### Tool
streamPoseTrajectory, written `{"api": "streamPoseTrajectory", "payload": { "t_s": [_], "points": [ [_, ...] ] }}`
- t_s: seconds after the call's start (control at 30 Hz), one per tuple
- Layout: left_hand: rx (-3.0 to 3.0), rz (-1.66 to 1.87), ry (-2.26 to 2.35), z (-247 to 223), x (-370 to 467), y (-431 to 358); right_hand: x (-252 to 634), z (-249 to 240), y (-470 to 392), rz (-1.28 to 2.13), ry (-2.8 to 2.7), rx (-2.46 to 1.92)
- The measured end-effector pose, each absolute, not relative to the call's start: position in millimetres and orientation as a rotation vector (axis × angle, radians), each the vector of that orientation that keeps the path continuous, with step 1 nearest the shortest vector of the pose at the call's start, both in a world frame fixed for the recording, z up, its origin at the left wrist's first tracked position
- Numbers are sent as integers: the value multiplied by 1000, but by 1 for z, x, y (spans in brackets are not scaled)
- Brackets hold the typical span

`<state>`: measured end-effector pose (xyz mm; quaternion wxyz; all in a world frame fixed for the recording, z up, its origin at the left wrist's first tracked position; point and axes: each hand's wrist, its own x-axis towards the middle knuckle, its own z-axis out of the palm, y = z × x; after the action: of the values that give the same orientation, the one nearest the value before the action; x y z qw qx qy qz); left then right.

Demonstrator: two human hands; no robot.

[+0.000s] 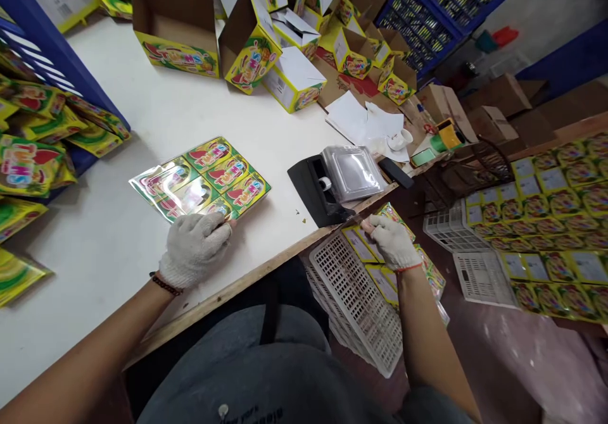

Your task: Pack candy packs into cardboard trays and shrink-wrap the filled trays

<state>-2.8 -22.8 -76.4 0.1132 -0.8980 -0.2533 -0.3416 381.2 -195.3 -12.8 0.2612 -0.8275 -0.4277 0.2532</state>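
A flat pack of yellow-green printed candy boxes (223,174) in clear film lies on the white table, its loose film end pointing left. My left hand (197,247), in a white knit glove, is closed on the pack's near edge. To the right, a black tape dispenser (306,190) stands at the table's edge with a white roll core inside. My right hand (392,240), gloved too with bare fingertips, is pinched just off the dispenser's front end. What lies between those fingertips is too small to make out.
Clear plastic sheets (354,174) lie beside the dispenser. A blue crate (90,107) with bright packets stands at left. Open display cartons (178,44) line the back. Below the table edge, a white basket (354,291) adjoins finished-looking packs; stacked packs (560,202) stand at right.
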Motion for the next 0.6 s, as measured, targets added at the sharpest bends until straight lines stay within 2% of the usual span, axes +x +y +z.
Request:
{"api": "streamPoseTrajectory", "payload": {
  "t_s": [0.1, 0.23, 0.37, 0.5, 0.6],
  "points": [
    [-2625, -1030, -699, -76, -3, -21, 376, -27, -201, 861, -982, -2372],
    [-2596, -1062, -677, -70, -3, -23, 372, -51, -194, 858, -972, -2498],
    [-2621, -1083, -671, -71, -5, -28, 357, -46, -197, 1010, -1116, -2499],
    [-2643, -1106, -710, -72, -7, -34, 311, -22, -179, 1175, -1395, -2111],
    [-2665, -1082, -740, -70, -7, -37, 259, -14, -142, 1248, -1380, -1723]
  ]
}}
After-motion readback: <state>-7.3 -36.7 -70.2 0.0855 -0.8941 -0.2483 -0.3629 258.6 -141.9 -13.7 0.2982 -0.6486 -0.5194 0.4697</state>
